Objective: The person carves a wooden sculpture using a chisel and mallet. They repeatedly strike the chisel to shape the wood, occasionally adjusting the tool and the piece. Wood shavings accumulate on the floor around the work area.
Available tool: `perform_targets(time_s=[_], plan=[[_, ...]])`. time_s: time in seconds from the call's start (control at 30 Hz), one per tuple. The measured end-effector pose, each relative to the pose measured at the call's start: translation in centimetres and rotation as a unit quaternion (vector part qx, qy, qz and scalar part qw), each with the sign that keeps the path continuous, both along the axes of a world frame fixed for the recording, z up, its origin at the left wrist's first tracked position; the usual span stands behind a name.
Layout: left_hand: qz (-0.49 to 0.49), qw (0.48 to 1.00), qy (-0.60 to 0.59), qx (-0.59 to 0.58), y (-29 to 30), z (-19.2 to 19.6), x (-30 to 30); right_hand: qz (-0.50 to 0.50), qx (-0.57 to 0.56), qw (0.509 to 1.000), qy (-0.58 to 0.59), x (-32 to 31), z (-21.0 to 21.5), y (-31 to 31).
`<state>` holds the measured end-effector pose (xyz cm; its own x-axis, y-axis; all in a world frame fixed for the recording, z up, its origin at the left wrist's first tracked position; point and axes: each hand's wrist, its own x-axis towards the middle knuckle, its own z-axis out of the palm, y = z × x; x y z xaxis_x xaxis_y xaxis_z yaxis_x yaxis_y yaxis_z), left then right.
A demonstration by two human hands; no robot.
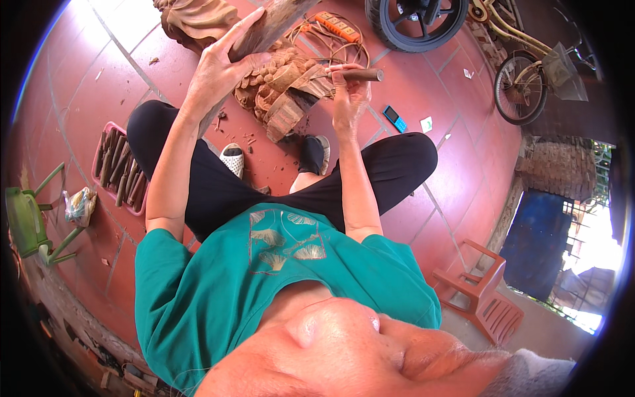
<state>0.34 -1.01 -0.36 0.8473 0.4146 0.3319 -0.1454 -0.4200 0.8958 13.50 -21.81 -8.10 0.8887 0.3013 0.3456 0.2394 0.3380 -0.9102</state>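
Observation:
A brown wood carving (281, 89) with rounded, scaly relief stands on the floor between my feet. My right hand (350, 99) is closed round a chisel (372, 75); its wooden handle sticks out to the right and its thin blade points left at the carving. Whether the blade's tip touches the wood I cannot tell. Up and to the left, my left hand (221, 73) grips a thick wooden club (270, 28), thumb and forefinger spread along it. The club slants over the carving and runs out of the picture at the top.
A pink tray (137, 210) of wooden-handled tools lies left, near a green chair (26, 221). An orange power strip (337, 26) with tangled cord, a wheel (418, 23) and a blue phone (395, 119) lie beyond. Another carved piece (198, 20) stands far left; a brown plastic chair (479, 291) is right.

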Motion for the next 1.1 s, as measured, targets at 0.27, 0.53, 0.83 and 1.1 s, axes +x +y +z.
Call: perform_targets(time_s=[0.27, 0.53, 0.83, 1.1], plan=[[0.010, 0.999, 0.010, 0.036, -0.3, 0.0, 0.3, 0.003, 0.001, 0.999, -0.038, 0.7, -1.0, 0.3], [-0.006, 1.000, 0.008, 0.007, 0.2, -0.4, 0.3, 0.006, 0.031, 1.000, -0.003, 1.1, -0.3, -0.2], [0.007, 0.998, 0.023, 0.050, 0.1, -0.4, 0.3, 0.027, -0.042, 0.999, -0.023, -0.5, -0.5, 0.5], [0.010, 0.999, 0.007, 0.052, 0.1, -0.6, 0.3, 0.000, 0.015, 1.000, -0.028, 1.2, -0.8, -0.2]])
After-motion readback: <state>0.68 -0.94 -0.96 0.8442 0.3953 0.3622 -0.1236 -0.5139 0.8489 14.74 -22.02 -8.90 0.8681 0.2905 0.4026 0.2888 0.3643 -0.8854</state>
